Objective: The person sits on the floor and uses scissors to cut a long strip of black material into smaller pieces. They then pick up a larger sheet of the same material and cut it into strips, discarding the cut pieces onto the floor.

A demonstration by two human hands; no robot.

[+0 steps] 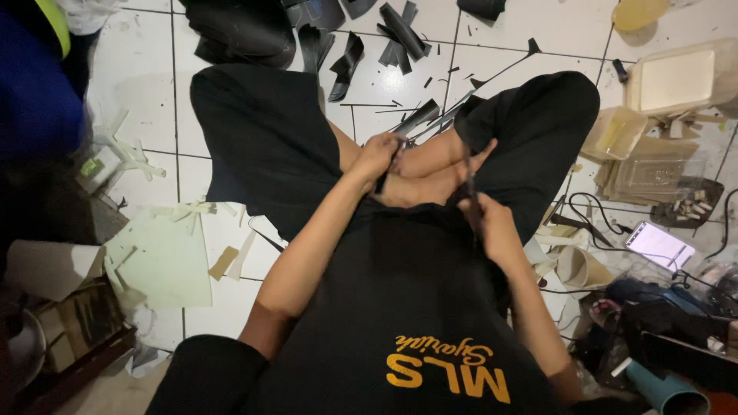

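Note:
I sit cross-legged on a white tiled floor (138, 69), in black clothes, with both hands over my bare feet. My left hand (379, 152) is closed on a narrow black strip (382, 181) that hangs down from the fingers. My right hand (490, 224) grips a thin dark tool (470, 184) that points up toward my left hand. Whether it is a pair of scissors or a knife is too dark to tell. The hands are about a hand's width apart.
Black offcuts (400, 34) litter the tiles beyond my knees. A pale green sheet (161, 261) and strips lie to the left. To the right are plastic trays (676, 77), a lit phone (659, 244), cables (592, 211) and a blue tube (665, 388). A person's blue sleeve (31, 84) shows at upper left.

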